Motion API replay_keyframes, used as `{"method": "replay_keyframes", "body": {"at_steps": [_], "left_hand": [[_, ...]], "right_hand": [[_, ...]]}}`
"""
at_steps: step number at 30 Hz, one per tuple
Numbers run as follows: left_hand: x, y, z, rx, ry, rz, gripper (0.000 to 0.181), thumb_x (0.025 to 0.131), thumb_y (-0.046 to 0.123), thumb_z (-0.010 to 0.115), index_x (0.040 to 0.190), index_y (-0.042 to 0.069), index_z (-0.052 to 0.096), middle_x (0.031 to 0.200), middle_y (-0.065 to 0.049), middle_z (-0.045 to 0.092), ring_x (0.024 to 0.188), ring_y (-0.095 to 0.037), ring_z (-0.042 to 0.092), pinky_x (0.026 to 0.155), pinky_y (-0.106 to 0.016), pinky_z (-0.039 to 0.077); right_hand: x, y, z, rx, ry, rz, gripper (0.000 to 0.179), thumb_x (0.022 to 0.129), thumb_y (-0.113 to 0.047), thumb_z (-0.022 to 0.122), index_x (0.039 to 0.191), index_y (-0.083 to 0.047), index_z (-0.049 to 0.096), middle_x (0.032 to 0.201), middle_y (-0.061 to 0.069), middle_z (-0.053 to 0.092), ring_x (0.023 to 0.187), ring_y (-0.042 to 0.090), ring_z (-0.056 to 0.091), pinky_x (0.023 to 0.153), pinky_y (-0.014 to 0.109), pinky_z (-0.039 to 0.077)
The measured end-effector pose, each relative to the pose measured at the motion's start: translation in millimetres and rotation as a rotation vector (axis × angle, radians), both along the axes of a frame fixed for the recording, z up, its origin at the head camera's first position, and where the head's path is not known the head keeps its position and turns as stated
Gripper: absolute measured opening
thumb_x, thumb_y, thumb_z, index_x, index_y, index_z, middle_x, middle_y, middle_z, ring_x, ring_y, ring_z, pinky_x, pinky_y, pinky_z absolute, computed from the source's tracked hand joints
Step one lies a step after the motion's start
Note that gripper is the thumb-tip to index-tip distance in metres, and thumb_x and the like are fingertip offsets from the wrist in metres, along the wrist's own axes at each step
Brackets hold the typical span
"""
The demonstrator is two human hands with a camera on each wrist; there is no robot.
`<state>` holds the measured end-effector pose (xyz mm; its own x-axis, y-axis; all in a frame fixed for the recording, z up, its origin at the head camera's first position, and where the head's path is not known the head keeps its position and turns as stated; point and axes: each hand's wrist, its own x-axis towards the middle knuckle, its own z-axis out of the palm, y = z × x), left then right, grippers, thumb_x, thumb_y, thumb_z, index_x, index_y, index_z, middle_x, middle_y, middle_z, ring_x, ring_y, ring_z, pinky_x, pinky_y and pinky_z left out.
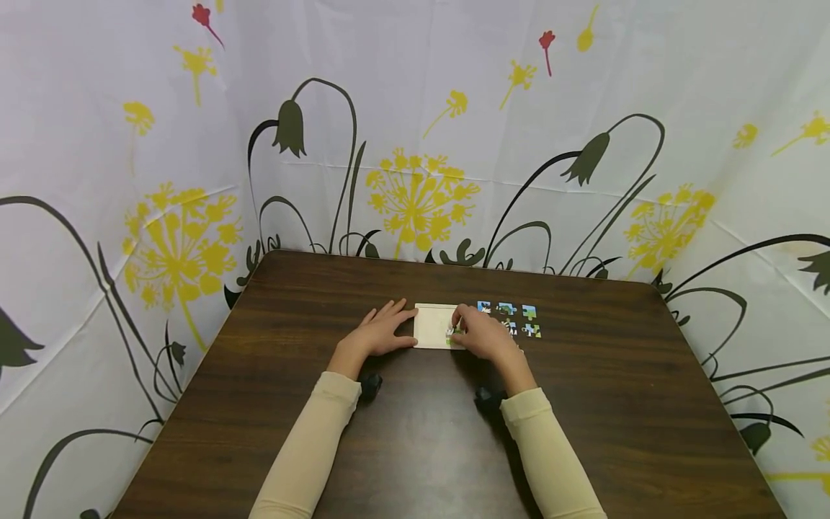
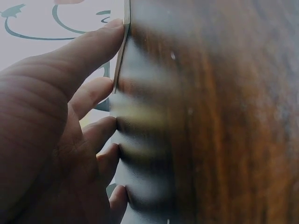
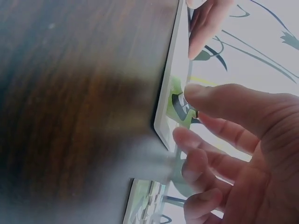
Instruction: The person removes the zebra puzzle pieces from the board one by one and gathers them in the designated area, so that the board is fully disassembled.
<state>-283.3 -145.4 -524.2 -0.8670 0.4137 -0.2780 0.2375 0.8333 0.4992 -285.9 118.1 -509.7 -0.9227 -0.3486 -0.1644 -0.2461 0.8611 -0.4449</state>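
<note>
A shallow cream puzzle tray lies flat on the dark wooden table. My left hand rests at its left side, fingers spread; the thumb and index finger touch the tray's edge, as the left wrist view also shows. Over the tray's right part, my right hand pinches a small jigsaw piece between thumb and fingers, mostly hidden by them. Beneath the fingertips, a green piece with a black-and-white pattern lies in the tray's lower right corner. The other fingers of that hand are loosely curled.
Several loose jigsaw pieces lie in rows to the right of the tray, partly behind my right hand. The wooden table reaches back to a white curtain printed with flowers. Each wrist wears a black device.
</note>
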Motion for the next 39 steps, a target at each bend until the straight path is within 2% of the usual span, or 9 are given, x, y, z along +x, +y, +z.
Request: {"method": "replay_keyframes", "body": {"at_steps": [5, 10, 16, 27, 33, 39], "left_hand": [[0.7, 0.0, 0.0, -0.008, 0.004, -0.003, 0.077, 0.107, 0.05, 0.065, 0.172, 0.027, 0.032, 0.183, -0.008, 0.011, 0.17, -0.033, 0.006, 0.136, -0.061, 0.003], [0.6, -0.4, -0.2, 0.0, 0.004, 0.0, 0.076, 0.107, 0.049, 0.066, 0.172, 0.027, 0.032, 0.183, -0.009, 0.011, 0.17, -0.034, 0.006, 0.136, -0.062, 0.003], [0.8, 0.0, -0.5, -0.006, -0.001, 0.007, 0.077, 0.106, 0.05, 0.066, 0.172, 0.027, 0.032, 0.183, -0.008, 0.011, 0.17, -0.033, 0.006, 0.136, -0.061, 0.003], [0.4, 0.7, 2.2, 0.002, 0.003, 0.011, 0.077, 0.106, 0.049, 0.067, 0.171, 0.027, 0.034, 0.183, -0.009, 0.012, 0.17, -0.034, 0.007, 0.136, -0.062, 0.003], [1.7, 0.7, 3.7, 0.003, 0.001, 0.009, 0.077, 0.106, 0.049, 0.067, 0.171, 0.026, 0.034, 0.183, -0.01, 0.013, 0.17, -0.035, 0.008, 0.135, -0.063, 0.004], [2.6, 0.5, 4.1, 0.008, -0.003, 0.013, 0.077, 0.106, 0.048, 0.068, 0.171, 0.025, 0.034, 0.183, -0.01, 0.013, 0.17, -0.035, 0.007, 0.136, -0.062, 0.004]], "right_hand": [[2.0, 0, 2.9, 0.02, 0.015, -0.009, 0.016, 0.103, -0.022, 0.073, 0.117, -0.019, 0.066, 0.105, 0.003, 0.071, 0.082, 0.02, 0.063, 0.075, 0.041, 0.055], [2.5, 1, 3.6, -0.001, 0.042, 0.006, 0.014, 0.104, -0.014, 0.069, 0.116, -0.019, 0.071, 0.108, 0.004, 0.075, 0.085, 0.019, 0.066, 0.078, 0.042, 0.058], [2.6, 2, 4.7, -0.033, 0.055, 0.033, 0.013, 0.103, -0.012, 0.07, 0.115, -0.017, 0.074, 0.109, 0.006, 0.078, 0.09, 0.019, 0.07, 0.081, 0.043, 0.059], [4.4, 3, 6.8, -0.105, 0.073, 0.043, 0.016, 0.105, -0.008, 0.065, 0.114, -0.016, 0.075, 0.113, 0.009, 0.078, 0.091, 0.021, 0.069, 0.078, 0.041, 0.057], [7.1, 5, 9.9, -0.15, 0.071, 0.03, 0.016, 0.105, -0.007, 0.065, 0.115, -0.014, 0.074, 0.11, 0.008, 0.078, 0.087, 0.02, 0.066, 0.076, 0.038, 0.056], [8.9, 11, 9.4, -0.187, 0.084, 0.022, 0.016, 0.105, -0.008, 0.066, 0.117, -0.013, 0.074, 0.112, 0.008, 0.077, 0.096, 0.022, 0.07, 0.084, 0.043, 0.059]]}}
